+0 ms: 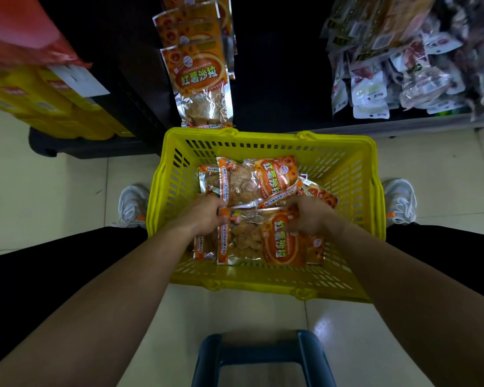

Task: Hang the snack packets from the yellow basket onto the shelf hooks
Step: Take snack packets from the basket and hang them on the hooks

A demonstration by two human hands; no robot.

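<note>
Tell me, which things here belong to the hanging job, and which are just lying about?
Job: yellow basket, loose snack packets, held packet, left hand, right hand, hung packets.
Lying about: white pouches, yellow boxes, blue stool.

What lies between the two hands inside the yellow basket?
Head view: an orange snack packet spans between the left hand and the right hand; both grip it.

L hand [204,216], R hand [310,216], forearms [140,275] bare; blk legwear [53,255]; grey-white sneakers [133,203], orange tabs.
</note>
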